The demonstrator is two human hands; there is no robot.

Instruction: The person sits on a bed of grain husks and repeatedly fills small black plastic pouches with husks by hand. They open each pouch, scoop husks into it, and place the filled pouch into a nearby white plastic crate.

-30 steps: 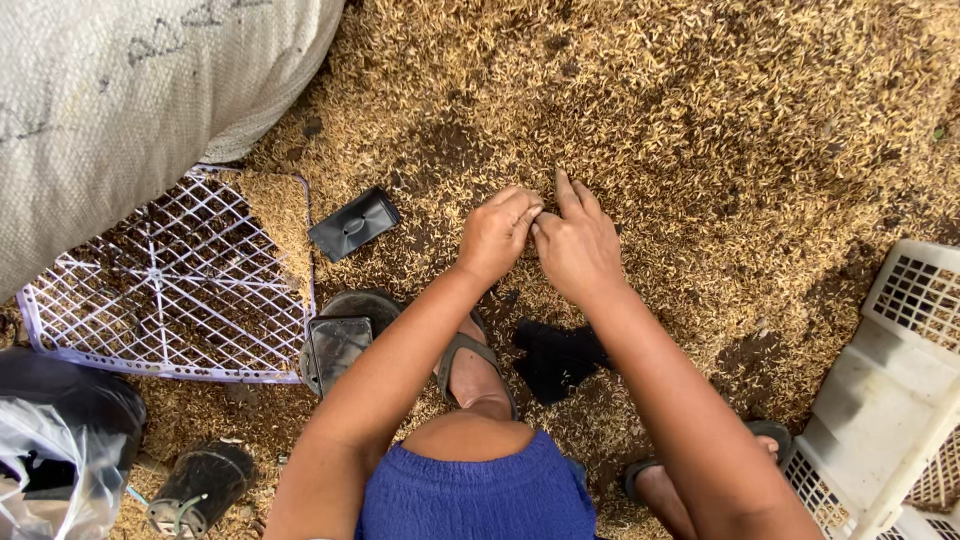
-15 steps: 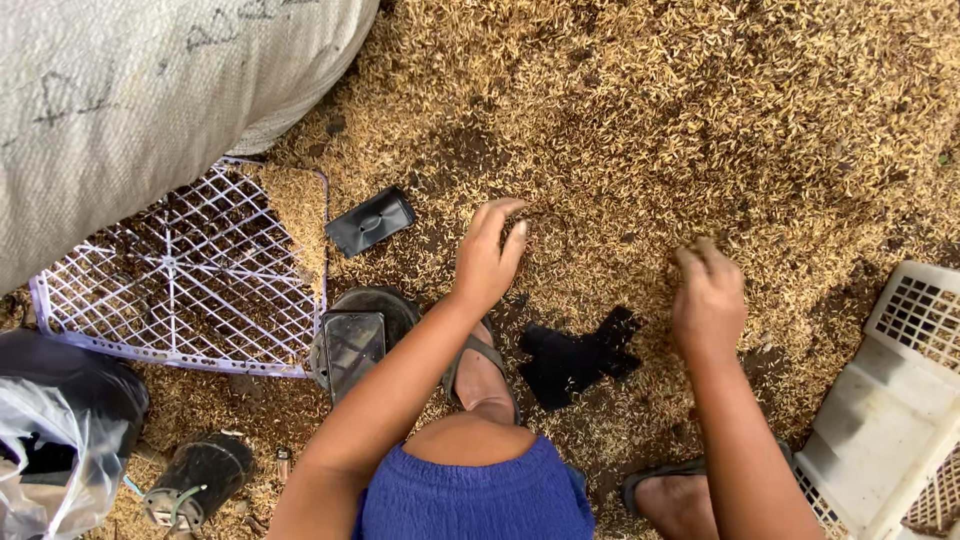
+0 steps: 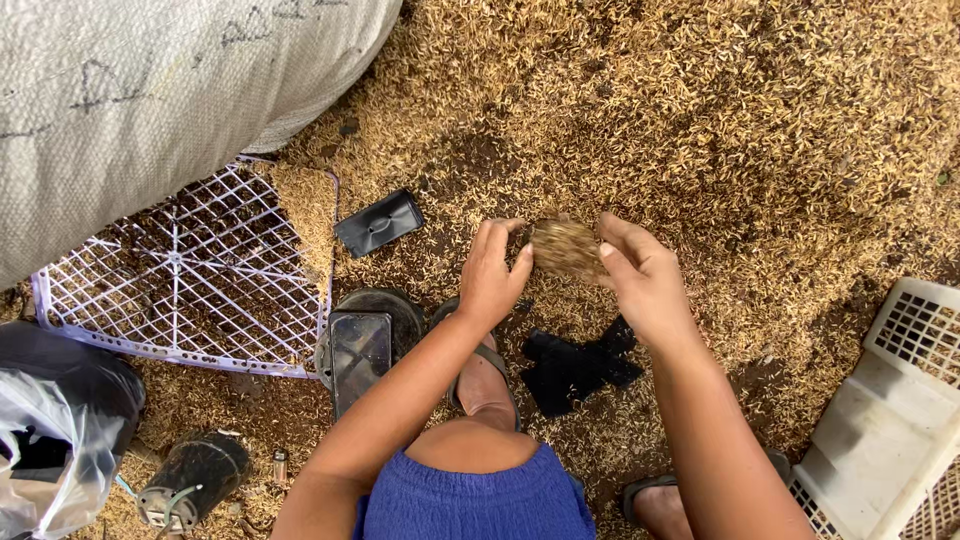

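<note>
Golden husks [image 3: 700, 110] cover the ground. Between the half-curled left hand [image 3: 493, 275] and right hand [image 3: 645, 280], a clump of husks [image 3: 565, 247] is cupped, fingers loosely pressing it, above a black cloth [image 3: 580, 365].

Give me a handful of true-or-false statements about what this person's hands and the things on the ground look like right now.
1. Both hands cup a clump of husks between them. True; the left hand and right hand press it from either side.
2. The white mesh tray hangs on a wall. False; it lies flat on the ground beside the big woven sack.
3. A black cloth lies below the hands. True.
4. The ground is bare concrete. False; loose husks cover it.
</note>
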